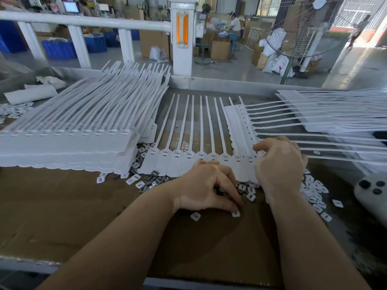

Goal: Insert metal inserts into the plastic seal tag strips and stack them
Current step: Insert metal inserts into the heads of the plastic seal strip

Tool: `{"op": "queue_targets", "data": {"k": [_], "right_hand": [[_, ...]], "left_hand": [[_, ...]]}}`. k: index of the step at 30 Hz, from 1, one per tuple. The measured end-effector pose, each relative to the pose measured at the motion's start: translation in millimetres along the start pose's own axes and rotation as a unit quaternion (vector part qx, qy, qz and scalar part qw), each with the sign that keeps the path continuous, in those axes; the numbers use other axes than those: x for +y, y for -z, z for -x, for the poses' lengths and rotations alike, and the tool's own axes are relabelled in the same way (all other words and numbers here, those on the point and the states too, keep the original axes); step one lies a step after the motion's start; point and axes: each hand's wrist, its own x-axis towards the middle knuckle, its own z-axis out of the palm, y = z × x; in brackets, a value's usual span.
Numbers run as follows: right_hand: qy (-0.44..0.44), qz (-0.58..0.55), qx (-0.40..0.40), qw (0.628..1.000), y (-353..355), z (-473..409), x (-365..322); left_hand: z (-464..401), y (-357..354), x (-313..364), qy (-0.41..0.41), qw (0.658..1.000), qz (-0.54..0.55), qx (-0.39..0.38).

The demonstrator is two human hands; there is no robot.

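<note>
I judge we are well along: a tall finished stack sits left, while my left hand pinches loose inserts and my right hand, fingers curled, presses the current strip mid-table.

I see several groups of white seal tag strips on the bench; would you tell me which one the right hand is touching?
The right hand rests on the angled strip overlapping the flat middle strip, not the tall left stack.

Two bare forearms, left hand and right hand ungloved, sleeveless.
</note>
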Motion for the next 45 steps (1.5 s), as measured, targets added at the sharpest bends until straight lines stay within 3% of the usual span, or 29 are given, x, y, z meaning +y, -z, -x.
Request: {"op": "queue_targets", "data": {"k": [33, 35, 37, 41, 45], "right_hand": [[0.035, -0.052, 0.004, 0.998, -1.2, -0.5, 0.1], [0.040, -0.066, 0.004, 0.997, -0.8, -0.6, -0.4], [0.056, -0.100, 0.002, 0.993, 0.0, -0.8, -1.8], [0.148, -0.183, -0.023, 0.972, 2.5, 0.2, -8.9], [0.281, -0.247, -0.034, 0.927, 4.3, 4.8, -15.3]], "left_hand": [[0.0, 0.5, 0.2, 0.004, 0.998, -0.036, -0.047], [0.1, 2.1, 1.9, 0.014, 1.000, 0.012, -0.013], [1.1, 5.5, 2.5, 0.042, 0.990, 0.115, 0.074], [2.2, 9.3, -7.3, 0.110, 0.924, 0.259, 0.259], [-1.0, 7.0, -14.9, 0.143, 0.877, 0.327, 0.321]]}}
